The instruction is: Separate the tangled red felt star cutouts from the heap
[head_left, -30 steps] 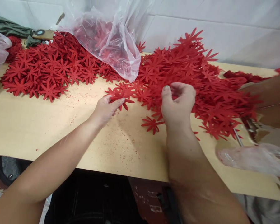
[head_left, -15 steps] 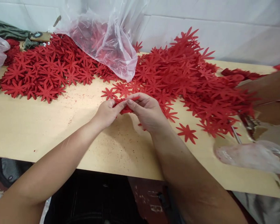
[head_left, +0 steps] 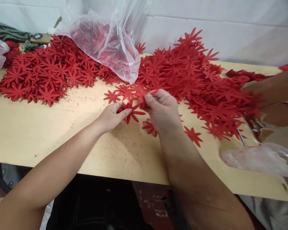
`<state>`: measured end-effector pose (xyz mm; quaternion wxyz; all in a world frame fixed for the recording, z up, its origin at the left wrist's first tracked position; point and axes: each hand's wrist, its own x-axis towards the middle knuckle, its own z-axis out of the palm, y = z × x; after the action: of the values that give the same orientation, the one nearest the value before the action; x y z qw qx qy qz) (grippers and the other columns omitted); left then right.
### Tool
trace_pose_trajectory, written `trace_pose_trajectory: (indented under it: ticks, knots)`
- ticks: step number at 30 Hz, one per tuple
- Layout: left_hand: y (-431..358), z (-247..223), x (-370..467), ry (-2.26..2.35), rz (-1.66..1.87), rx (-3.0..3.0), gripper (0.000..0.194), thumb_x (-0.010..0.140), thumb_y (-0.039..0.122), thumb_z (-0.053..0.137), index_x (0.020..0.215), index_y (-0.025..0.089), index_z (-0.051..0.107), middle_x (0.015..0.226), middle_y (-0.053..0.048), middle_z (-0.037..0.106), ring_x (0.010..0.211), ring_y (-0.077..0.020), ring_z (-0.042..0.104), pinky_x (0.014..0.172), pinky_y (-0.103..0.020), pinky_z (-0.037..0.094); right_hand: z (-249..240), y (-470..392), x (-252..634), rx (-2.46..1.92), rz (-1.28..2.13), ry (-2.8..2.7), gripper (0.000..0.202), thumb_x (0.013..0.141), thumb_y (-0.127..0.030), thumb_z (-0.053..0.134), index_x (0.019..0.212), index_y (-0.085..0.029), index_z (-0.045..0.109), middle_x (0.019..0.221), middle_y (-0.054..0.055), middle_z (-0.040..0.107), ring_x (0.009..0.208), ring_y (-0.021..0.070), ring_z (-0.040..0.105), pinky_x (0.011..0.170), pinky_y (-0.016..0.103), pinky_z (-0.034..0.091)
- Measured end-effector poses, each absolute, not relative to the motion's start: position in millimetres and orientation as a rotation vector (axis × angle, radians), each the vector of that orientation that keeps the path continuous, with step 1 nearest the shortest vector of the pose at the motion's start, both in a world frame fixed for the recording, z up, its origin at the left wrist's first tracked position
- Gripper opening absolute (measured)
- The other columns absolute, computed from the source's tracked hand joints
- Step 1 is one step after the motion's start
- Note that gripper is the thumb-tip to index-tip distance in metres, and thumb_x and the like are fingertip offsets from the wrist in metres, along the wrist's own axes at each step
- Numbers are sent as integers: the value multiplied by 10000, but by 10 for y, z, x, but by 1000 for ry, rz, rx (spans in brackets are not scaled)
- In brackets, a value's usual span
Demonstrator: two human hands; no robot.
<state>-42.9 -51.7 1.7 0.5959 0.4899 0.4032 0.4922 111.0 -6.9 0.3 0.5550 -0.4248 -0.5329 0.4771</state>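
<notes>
My left hand (head_left: pixel 114 117) pinches a red flower-shaped cutout (head_left: pixel 132 114) between thumb and fingers, its long petals spreading to the right. Close beside it, my right hand (head_left: pixel 165 110) is closed on another red flower cutout (head_left: pixel 142 95), partly blurred and partly covered by the fingers. Under the right wrist, a loose red cutout (head_left: pixel 149 126) lies on the table. One more single cutout (head_left: pixel 193 135) rests to the right of my forearm. Just beyond my hands, a few flat cutouts (head_left: pixel 127 92) lie at the edge of the large pile.
A big heap of red cutouts (head_left: pixel 182 70) spreads across the back right, and a second heap (head_left: pixel 45 70) is at the left. A clear plastic bag (head_left: pixel 110 48) with red pieces leans between them. Plastic wrapping (head_left: pixel 261 159) and a brown box (head_left: pixel 276 89) are at the right.
My hands were together on the red cutouts; now they are apart. The right hand has moved right and up with one cutout, while the left keeps one with its petals spread.
</notes>
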Motion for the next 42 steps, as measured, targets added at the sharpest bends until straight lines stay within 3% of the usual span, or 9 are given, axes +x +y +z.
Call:
trace_pose_trajectory:
  ticks: [5, 8, 12, 17, 23, 33, 36, 38, 42]
  knots:
    - [-515, -7, -417, 1015, 1146, 1097, 121, 780, 244, 627, 822, 130, 627, 734, -5, 637, 706, -96, 549, 771, -294, 434, 89, 21, 1380, -1269, 533, -1225, 163, 724, -236, 705, 810, -290, 578, 995, 4, 623, 963, 174, 572, 946, 388, 446]
    - [-529, 8, -405, 1109, 1139, 1122, 159, 779, 289, 631, 742, 139, 593, 641, 25, 564, 606, -75, 473, 676, -269, 398, 186, -81, 1307, -1224, 586, -1314, 177, 766, -370, 681, 919, -319, 610, 1141, 9, 607, 1143, 199, 522, 1049, 401, 384]
    - [-555, 60, -386, 1203, 1120, 1154, 210, 794, 280, 609, 650, 151, 529, 561, 57, 461, 525, -56, 376, 573, -244, 315, 242, -269, 1025, -985, 1201, -1484, 384, 689, -600, 674, 826, -247, 612, 851, 18, 666, 836, 170, 639, 807, 372, 531]
    - [-556, 79, -366, 1209, 1131, 1109, 273, 798, 339, 614, 625, 160, 505, 531, 66, 420, 504, -52, 347, 534, -236, 281, 211, -307, 934, -940, 1457, -1659, 400, 614, -544, 760, 739, -197, 607, 668, -17, 620, 634, 102, 592, 642, 268, 527]
    - [-549, 60, -389, 1129, 1165, 1068, 420, 833, 531, 513, 618, 169, 496, 509, 59, 408, 471, -49, 332, 495, -229, 276, 151, -229, 1005, -904, 1343, -1582, 352, 629, -494, 770, 702, -203, 587, 664, -18, 622, 623, 103, 591, 622, 270, 522]
    - [-550, 32, -400, 1093, 1158, 1170, 153, 809, 293, 591, 811, 141, 608, 672, 28, 565, 601, -65, 462, 645, -241, 381, 19, -65, 1142, -1068, 1007, -1372, 194, 772, -325, 674, 708, -237, 515, 600, -33, 552, 535, 120, 533, 553, 300, 476]
    - [-553, 39, -408, 1084, 1159, 1134, 113, 791, 254, 605, 798, 142, 615, 668, 29, 567, 618, -69, 479, 662, -245, 389, 19, 53, 1352, -1151, 865, -1143, 185, 744, -250, 692, 738, -263, 508, 683, -18, 566, 626, 136, 568, 674, 345, 512]
    - [-552, 46, -411, 1057, 1173, 1111, 79, 780, 207, 603, 822, 143, 621, 713, 21, 599, 653, -70, 505, 692, -246, 400, 40, 89, 1449, -1228, 705, -1149, 230, 691, -213, 746, 802, -290, 559, 918, 24, 619, 893, 178, 597, 913, 399, 476]
    - [-551, 54, -401, 1037, 1190, 1097, 37, 765, 145, 600, 801, 140, 608, 724, 25, 605, 657, -64, 507, 712, -244, 401, 140, -34, 1350, -1249, 500, -1448, 201, 721, -391, 731, 872, -282, 656, 1161, 54, 602, 1226, 256, 472, 1122, 481, 295]
